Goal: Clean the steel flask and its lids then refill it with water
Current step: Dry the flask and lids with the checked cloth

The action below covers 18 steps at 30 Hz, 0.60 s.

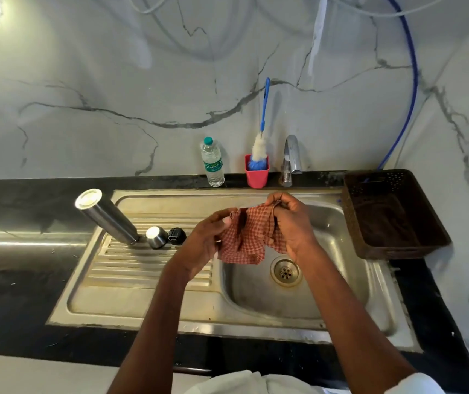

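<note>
Over the steel sink (131, 297), my left hand (204, 240) and right hand (290, 223) hold a red-checked cloth (248, 237) between them, each with fingers curled and pinching an upper edge, so the cloth hangs above the basin near the drain (285, 272). My white sleeves show at the bottom edge of the view.

Just left of my left hand, on the ribbed drainboard, stands the steel flask (108, 217), upside down with its mouth on the ribs and its base toward the camera. Beside its mouth sits a steel cap (156, 236), and touching that, a black inner lid (177, 236).

To the right of the basin, a dark brown plastic basket (398, 245) rests on the black surface (14, 280).

Along the back edge, from left to right: a clear plastic water bottle (212, 163) with a green cap, a red cup (256, 175) holding a blue-handled bottle brush (260, 146), and a chrome tap (291, 157). Behind them rises a white marble-patterned wall, with a blue hose (412, 89) curving down toward the basket.
</note>
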Motion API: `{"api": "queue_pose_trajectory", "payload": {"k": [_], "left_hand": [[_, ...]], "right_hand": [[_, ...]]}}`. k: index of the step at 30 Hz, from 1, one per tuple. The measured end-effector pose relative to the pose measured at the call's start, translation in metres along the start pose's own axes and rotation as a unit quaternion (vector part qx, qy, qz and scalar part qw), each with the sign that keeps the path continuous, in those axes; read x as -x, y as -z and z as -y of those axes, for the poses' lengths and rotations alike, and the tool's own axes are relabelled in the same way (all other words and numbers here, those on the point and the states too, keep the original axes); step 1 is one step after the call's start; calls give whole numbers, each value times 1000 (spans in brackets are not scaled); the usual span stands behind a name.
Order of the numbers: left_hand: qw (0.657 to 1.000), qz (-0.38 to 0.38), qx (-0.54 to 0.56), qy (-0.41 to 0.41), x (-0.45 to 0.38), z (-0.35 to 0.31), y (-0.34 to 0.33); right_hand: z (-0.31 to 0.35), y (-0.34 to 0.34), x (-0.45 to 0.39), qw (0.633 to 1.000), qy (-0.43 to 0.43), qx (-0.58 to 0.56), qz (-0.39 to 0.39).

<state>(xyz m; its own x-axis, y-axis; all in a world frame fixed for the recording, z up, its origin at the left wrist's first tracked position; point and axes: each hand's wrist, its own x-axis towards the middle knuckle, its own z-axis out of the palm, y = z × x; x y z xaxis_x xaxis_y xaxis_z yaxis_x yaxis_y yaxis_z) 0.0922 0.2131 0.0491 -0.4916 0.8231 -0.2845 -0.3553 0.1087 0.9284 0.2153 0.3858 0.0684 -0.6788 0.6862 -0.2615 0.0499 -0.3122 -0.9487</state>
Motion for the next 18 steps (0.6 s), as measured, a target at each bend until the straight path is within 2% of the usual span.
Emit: {"api": "queue_pose_trajectory", "payload": {"k": [3, 7, 12, 16, 18], "left_hand": [[998, -56, -2, 28, -10, 5, -16], [981, -187, -56, 0, -13, 8, 2], [973, -199, -106, -44, -8, -22, 15], [972, -201, -118, -23, -9, -44, 16], [974, -188, -124, -20, -7, -54, 18]], "right_hand": [[11, -2, 1, 1000, 15, 23, -15], [15, 18, -2, 997, -55, -50, 0], [2, 38, -7, 990, -129, -19, 53], [-4, 42, -17, 976, -169, -111, 83], [-5, 40, -19, 977, -174, -77, 101]]}}
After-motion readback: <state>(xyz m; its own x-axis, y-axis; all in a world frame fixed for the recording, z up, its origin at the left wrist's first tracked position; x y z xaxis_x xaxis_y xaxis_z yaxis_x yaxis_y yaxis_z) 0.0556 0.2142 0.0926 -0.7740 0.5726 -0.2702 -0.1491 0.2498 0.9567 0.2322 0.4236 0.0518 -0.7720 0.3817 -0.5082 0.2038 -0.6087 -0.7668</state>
